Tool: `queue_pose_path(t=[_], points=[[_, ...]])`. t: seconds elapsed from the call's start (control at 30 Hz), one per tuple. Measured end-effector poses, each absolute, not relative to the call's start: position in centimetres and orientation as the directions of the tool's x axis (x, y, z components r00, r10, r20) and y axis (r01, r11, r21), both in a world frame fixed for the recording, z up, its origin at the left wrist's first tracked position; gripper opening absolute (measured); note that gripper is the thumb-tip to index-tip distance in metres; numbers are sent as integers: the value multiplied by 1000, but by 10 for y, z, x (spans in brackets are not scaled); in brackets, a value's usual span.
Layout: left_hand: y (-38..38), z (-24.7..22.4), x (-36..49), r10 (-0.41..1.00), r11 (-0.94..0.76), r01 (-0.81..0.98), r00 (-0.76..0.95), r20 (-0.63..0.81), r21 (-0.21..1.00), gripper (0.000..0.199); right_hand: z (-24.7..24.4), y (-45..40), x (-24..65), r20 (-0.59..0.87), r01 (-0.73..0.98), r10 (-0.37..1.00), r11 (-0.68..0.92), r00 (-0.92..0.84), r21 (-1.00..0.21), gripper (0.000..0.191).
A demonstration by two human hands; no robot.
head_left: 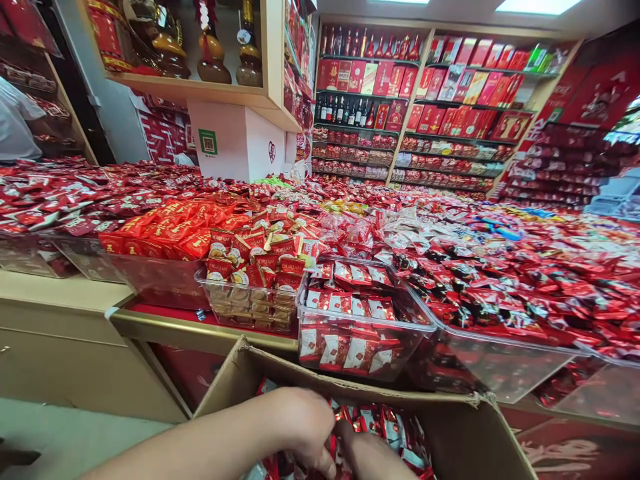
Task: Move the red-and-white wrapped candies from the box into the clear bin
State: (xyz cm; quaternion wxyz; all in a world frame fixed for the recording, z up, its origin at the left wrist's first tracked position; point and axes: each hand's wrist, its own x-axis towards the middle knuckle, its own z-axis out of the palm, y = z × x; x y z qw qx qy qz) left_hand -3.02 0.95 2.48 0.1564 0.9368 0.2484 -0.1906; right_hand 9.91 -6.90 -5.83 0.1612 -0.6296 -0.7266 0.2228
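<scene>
As the left hand (pixel 305 423) bends over the red-and-white packets (pixel 393 427) inside the cardboard box (pixel 470 433), its fingers curl downward, and the right hand (pixel 353 440) dips in close beside it, partly blurred. From where I stand, I cannot tell whether either is pinching a packet. The box sits just on the near side of the table (pixel 270 341), where 1 clear tub (pixel 367 322) holds similar packets (pixel 340 303) in rows. The step looks like gathering packets; the next move, I'd judge, calls for a secure hold and a lift clear of the box's walls.
</scene>
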Motion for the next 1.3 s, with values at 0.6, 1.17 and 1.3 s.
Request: queue_pose_path(t=[0.6, 1.17, 1.3], points=[[-10, 51, -8, 380, 113, 243, 885, -268, 963, 32, 47, -85, 141, 117, 439, 961, -4, 250, -898, 56], [6, 64, -13, 565, -123, 158, 823, -62, 980, 33, 53, -87, 136, -64, -118, 986, -45, 157, -992, 51], [7, 66, -16, 529, -141, 171, 846, -72, 975, 35, 58, -89, 142, -110, -270, 974, -53, 201, -961, 32]])
